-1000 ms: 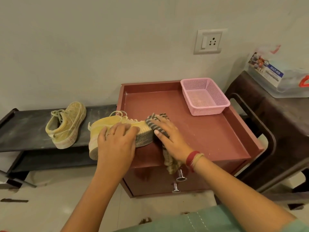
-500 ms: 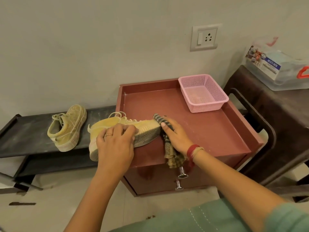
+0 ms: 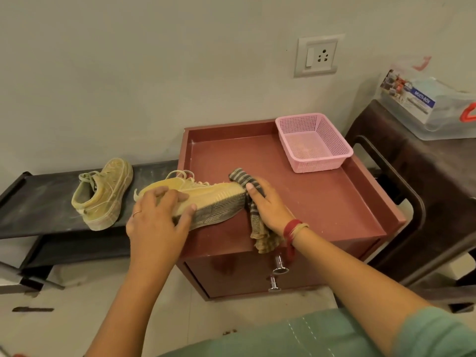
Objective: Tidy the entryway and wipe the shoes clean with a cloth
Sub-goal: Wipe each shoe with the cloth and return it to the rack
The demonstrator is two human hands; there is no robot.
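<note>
A yellow sneaker (image 3: 206,194) lies on its side across the left edge of the red-brown cabinet top (image 3: 322,202), its grey sole turned toward me. My left hand (image 3: 159,220) grips the shoe around its heel half, thumb on the sole. A striped grey-brown cloth (image 3: 255,215) sits under my right hand (image 3: 268,204), which presses it against the toe end; the cloth's tail hangs over the cabinet's front edge. The second sneaker (image 3: 103,194), dusty, stands upright on the dark low shelf (image 3: 38,202) to the left.
A pink mesh basket (image 3: 314,143) sits at the cabinet's back right corner. Two metal knobs (image 3: 279,269) stick out of the cabinet front. A dark table (image 3: 425,176) with a clear plastic box (image 3: 425,101) stands to the right. A wall socket (image 3: 318,56) is above.
My right hand with the cloth has slid along the shoe's toe end toward its tip. The shoe's sole has tilted slightly more toward me. My left hand stays on the heel half.
</note>
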